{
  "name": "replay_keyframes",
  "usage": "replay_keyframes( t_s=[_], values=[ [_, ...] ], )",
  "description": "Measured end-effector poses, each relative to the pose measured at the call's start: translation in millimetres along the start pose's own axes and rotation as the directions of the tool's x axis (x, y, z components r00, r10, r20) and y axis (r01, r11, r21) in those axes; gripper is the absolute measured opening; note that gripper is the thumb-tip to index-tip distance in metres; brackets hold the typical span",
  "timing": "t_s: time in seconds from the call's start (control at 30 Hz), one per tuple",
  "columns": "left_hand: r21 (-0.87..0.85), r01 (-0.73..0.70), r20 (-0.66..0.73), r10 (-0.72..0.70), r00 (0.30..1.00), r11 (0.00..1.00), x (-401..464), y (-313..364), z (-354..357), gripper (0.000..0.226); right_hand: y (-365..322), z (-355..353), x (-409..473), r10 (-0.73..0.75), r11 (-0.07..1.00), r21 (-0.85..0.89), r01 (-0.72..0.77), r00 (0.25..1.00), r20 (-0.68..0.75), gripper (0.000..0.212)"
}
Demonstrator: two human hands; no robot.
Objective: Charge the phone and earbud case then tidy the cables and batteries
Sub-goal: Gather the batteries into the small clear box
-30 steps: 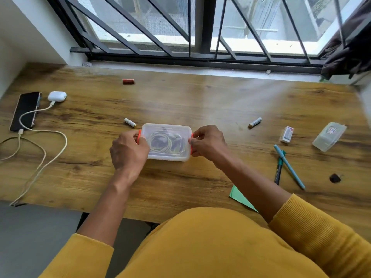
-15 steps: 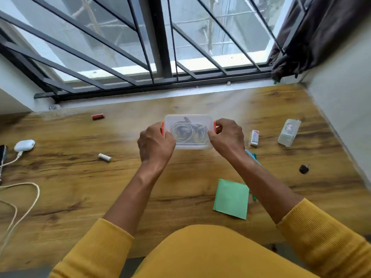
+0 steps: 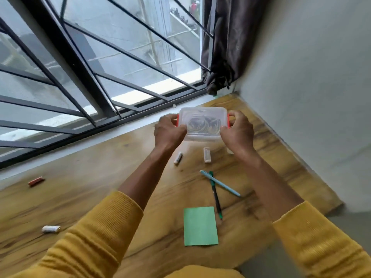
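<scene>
Hands, left and right, now carry the gripped clear cable box up toward the desk's far right corner; batteries remain loose.

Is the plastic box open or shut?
Shut: the clear lid sits on the plastic box, orange clips at both ends, cables visible inside.

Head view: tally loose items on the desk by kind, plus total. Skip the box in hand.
Batteries: 3, white, red, white
Pens: 2, light blue, dark green
Green paper: 1
Small white block: 1
Total: 7
A further pale thing shows partly behind the right hand; not counted.
</scene>
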State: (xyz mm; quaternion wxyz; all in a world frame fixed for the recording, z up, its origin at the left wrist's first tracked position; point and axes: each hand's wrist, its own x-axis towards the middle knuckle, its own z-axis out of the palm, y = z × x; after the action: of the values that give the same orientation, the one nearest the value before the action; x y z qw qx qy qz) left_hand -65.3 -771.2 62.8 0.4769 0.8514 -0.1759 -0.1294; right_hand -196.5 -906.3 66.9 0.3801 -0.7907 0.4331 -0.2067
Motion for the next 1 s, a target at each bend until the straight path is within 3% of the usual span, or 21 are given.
replay_keyframes(
  t_s=[0.1,0.27,0.6,1.0],
  values=[
    [-0.043,-0.013,0.064,0.016,0.998,0.999,32.3,22.8,27.5,0.049,10.3,-17.1,25.1,0.059,0.997,0.06,-0.056,0.997,-0.046,0.051],
    [-0.06,-0.089,0.218,0.1,0.971,0.994,73.1,64.5,67.2,0.047,18.8,-34.0,66.5,0.108,0.989,0.118,-0.09,0.982,-0.153,0.051],
    [-0.002,-0.102,0.457,0.092,0.885,0.995,127.2,76.0,142.5,0.066,63.9,-35.3,115.4,0.262,0.962,0.093,-0.256,0.963,-0.057,0.046],
    [0.034,-0.073,0.494,0.047,0.868,0.997,148.2,50.2,181.4,0.074,96.8,-29.4,126.4,0.289,0.949,0.135,-0.283,0.957,-0.021,0.033]
  ],
)
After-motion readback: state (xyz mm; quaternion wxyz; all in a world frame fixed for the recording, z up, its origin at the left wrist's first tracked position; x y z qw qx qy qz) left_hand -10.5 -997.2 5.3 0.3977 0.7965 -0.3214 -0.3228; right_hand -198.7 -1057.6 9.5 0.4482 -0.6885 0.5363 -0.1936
